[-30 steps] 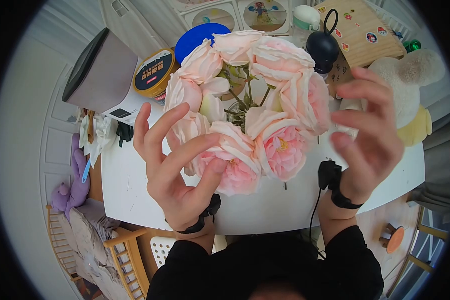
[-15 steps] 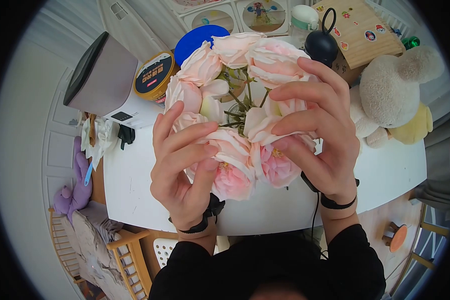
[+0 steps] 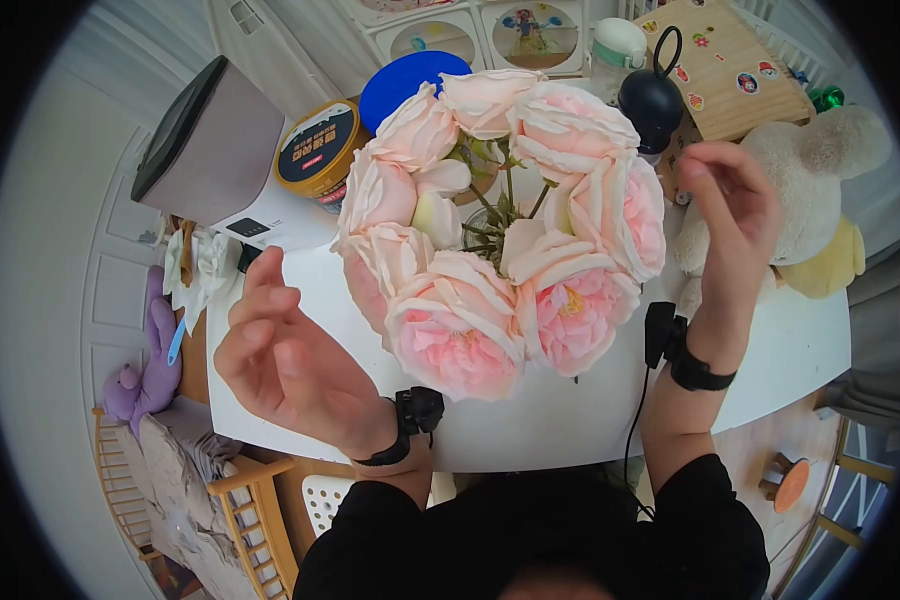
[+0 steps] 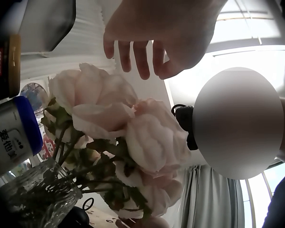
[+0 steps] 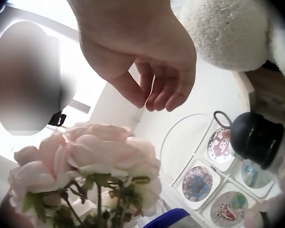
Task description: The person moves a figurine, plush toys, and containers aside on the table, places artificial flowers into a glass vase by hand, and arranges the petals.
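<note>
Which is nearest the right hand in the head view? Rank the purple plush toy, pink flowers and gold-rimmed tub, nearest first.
From the right hand:
1. Pink flowers, just to its left.
2. Gold-rimmed tub, left of the flowers.
3. Purple plush toy, farthest, near the picture's left side.

Pink roses (image 3: 530, 252) have matt, softly creased petals that look like cloth. Beneath them, a clear vase (image 4: 52, 194) looks like ridged, glossy glass. The table (image 3: 270, 370) under the roses is white and smooth with a faint sheen. Right of the roses are a fuzzy plush toy (image 3: 770, 185) and a smooth, black, plastic-looking bottle (image 3: 652, 108); behind, a blue lid (image 3: 395, 88) looks like smooth plastic.
</note>
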`<action>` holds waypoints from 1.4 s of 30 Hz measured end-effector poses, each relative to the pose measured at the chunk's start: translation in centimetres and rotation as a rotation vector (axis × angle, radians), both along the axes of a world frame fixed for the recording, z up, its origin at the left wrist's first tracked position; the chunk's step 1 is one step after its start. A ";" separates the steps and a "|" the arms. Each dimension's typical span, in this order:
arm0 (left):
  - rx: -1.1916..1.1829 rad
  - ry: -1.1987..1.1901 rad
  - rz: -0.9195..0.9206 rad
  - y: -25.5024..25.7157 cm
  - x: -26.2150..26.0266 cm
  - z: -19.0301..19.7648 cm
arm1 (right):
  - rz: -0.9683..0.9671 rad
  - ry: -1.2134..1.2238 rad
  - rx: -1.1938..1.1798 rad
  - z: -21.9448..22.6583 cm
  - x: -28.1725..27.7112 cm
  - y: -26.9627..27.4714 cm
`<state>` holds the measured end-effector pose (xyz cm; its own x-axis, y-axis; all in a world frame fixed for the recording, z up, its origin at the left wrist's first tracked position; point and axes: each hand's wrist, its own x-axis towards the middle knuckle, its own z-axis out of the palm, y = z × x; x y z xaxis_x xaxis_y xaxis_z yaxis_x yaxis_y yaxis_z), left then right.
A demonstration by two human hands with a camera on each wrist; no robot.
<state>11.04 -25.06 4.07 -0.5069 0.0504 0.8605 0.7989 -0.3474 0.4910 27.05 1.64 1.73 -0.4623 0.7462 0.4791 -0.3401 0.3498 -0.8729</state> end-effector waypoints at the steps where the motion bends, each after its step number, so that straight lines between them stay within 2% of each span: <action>1: 0.015 -0.010 -0.009 0.0 0.1 0.0 | 0.028 -0.071 -0.079 -0.7 -0.3 0.6; 4: 0.005 0.002 -0.044 0.0 0.1 -0.2 | 0.288 -0.340 0.075 -3.2 -2.0 2.1; 6: -0.033 0.033 -0.090 0.0 0.1 -0.2 | 0.499 -0.302 0.056 -3.3 -2.6 0.3; 8: -0.083 0.074 -0.160 0.0 0.1 -0.1 | 0.604 -0.217 0.090 -5.1 -3.0 -1.2; 17: -0.117 0.103 -0.196 0.0 0.2 -0.2 | 0.759 -0.130 -0.017 -5.7 -4.7 -3.9; 20: -0.157 0.102 -0.171 0.1 0.7 0.0 | 0.828 -0.104 -0.050 -5.6 -5.4 -4.6; 23: -0.161 0.037 -0.014 0.7 1.4 0.0 | 0.898 -0.076 -0.085 -5.7 -6.0 -5.2; 25: -0.224 0.027 -0.039 0.6 1.3 0.1 | 0.949 -0.057 -0.106 -6.0 -6.3 -5.5; 26: -0.254 0.021 -0.050 0.5 1.3 0.1 | 0.938 -0.145 -0.112 -6.4 -6.6 -4.8; 29: -0.456 0.080 -0.022 0.2 1.2 0.9 | 0.947 -0.161 -0.111 -6.8 -6.7 -4.3; 33: -0.598 0.122 0.003 0.4 1.3 1.1 | 0.947 -0.180 -0.121 -7.2 -6.7 -3.8; 42: -0.602 0.124 0.051 0.4 1.1 1.1 | 0.937 -0.217 -0.154 -7.7 -6.7 -3.1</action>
<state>12.17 -24.69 5.13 -0.4197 0.5244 0.7409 0.8708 0.0023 0.4917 20.40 -1.50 -6.02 -0.9672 0.0779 0.2416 -0.2489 -0.1037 -0.9630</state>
